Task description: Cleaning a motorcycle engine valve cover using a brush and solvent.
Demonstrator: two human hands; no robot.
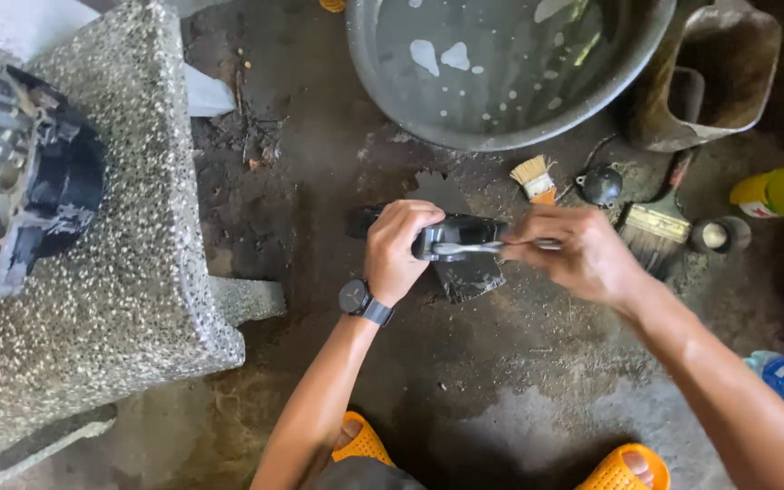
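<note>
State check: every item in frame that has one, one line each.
left hand: closed on the dark metal part, wristwatch on
right hand: gripping a metal tool laid against the part
basin: holds liquid with pale flecks afloat
small brush: lying on the floor, unheld
wide brush: lying on the floor, unheld
yellow bottle: on its side
engine casing: resting on the stone bench

Arms: bare to above the elbow, no sleeves in view.
Left wrist: a dark wristwatch (357,298) with a round black face and dark strap.
Hands: bare, no gloves.
Feet: orange perforated slip-on sandals (623,469).
</note>
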